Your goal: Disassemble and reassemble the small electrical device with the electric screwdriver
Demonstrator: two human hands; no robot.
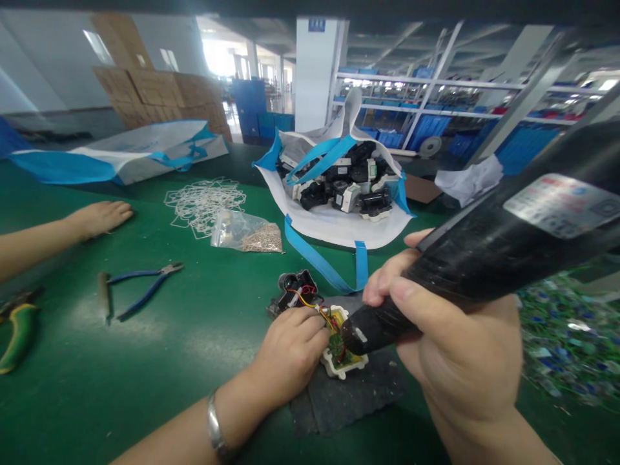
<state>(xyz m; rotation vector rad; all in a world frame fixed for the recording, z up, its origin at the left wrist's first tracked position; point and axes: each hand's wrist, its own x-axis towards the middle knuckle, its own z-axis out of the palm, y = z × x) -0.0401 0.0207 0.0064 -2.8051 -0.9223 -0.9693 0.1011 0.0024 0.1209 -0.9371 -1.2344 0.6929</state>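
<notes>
My right hand (455, 349) is wrapped round a black electric screwdriver (489, 252), its tip down on a small white device (341, 352) with a green circuit board and red and yellow wires. My left hand (290, 352), a metal bracelet on the wrist, is closed on that device and holds it down on a dark rubber mat (349, 397). A black part (295, 287) hangs on the wires just behind my left hand.
A white and blue bag (334, 223) full of black and white parts sits behind. A clear bag of screws (247, 232), white wire loops (201, 200), blue-handled pliers (140, 287) and green-handled pliers (17, 329) lie on the green table. Another person's hand (99, 216) rests at left. Green circuit boards (566, 329) pile at right.
</notes>
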